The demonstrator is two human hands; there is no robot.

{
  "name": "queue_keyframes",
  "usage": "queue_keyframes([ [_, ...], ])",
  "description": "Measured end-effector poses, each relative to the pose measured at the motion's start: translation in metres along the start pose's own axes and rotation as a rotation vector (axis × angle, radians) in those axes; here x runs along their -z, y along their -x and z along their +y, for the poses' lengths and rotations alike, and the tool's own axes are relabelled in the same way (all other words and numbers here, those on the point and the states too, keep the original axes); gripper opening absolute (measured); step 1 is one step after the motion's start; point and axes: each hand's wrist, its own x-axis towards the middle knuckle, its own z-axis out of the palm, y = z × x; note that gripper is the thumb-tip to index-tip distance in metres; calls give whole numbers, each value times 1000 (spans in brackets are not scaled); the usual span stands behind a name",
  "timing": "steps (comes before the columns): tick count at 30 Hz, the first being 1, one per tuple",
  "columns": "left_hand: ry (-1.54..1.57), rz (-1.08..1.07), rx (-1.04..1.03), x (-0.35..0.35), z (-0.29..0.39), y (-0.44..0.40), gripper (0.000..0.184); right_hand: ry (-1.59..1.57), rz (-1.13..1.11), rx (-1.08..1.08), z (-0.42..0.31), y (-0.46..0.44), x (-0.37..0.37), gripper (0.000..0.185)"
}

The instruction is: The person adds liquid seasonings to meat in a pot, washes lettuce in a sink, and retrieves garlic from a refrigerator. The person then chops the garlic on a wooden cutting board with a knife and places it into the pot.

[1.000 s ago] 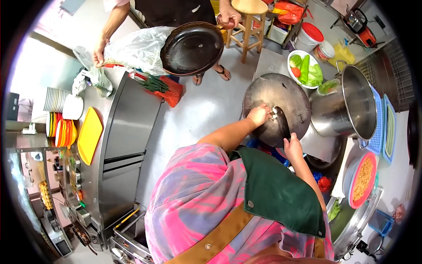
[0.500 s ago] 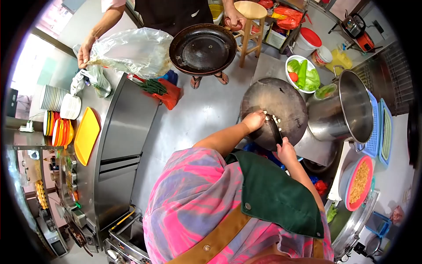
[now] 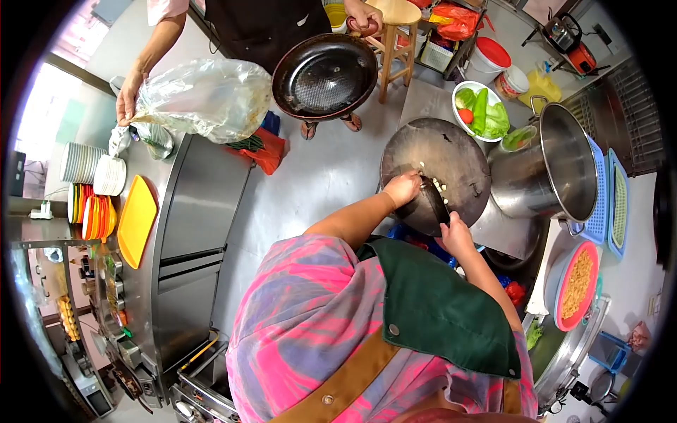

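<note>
On the round chopping board (image 3: 451, 155), my right hand (image 3: 457, 234) is wrapped round the handle of a dark knife (image 3: 434, 200). My left hand (image 3: 404, 188) is closed at the blade's far end, its fingertips pressed together; what they hold, if anything, is too small to name. Small white pieces (image 3: 438, 186) lie on the board to the right of the blade, and a few sit just beyond my left hand. A white bowl (image 3: 458, 124) with lettuce, a green pepper and a tomato stands behind the board.
A large steel pot (image 3: 525, 180) stands right of the board. Nearer me is a pink-rimmed basin (image 3: 561, 310) of yellowish pieces. Across the floor, another person holds a black pan (image 3: 324, 77) and a plastic bag (image 3: 204, 99). A steel counter (image 3: 201, 197) with a yellow tray (image 3: 136, 222) is at left.
The white pieces are now more spread out on the board beside the knife. My hands and the knife have shifted slightly left in view. The other person's bag has moved left and lower.
</note>
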Motion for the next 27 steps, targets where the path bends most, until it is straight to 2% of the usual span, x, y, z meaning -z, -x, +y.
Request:
queue_keyframes([
  [5, 88, 52, -1, -4, -4, 4, 13, -46, 104, -15, -7, 5, 10, 25],
  [8, 70, 29, 70, 6, 7, 5, 17, -37, 79, -9, -11, 4, 14, 24],
  [14, 214, 163, 202, 10, 9, 10, 15, -79, 17, 11, -1, 0, 1, 25],
  [16, 129, -3, 150, 12, 7, 6, 13, -79, 15, -5, -3, 1, 4, 25],
  [20, 145, 35, 111, 4, 2, 5, 13, -107, 22, -15, -9, 3, 12, 26],
  [22, 75, 139, -58, -3, -5, 9, 9, -97, 13, 3, -10, 3, 13, 26],
  [27, 12, 80, -131, 7, -1, 14, 6, -38, -1, 61, -3, 4, 8, 23],
])
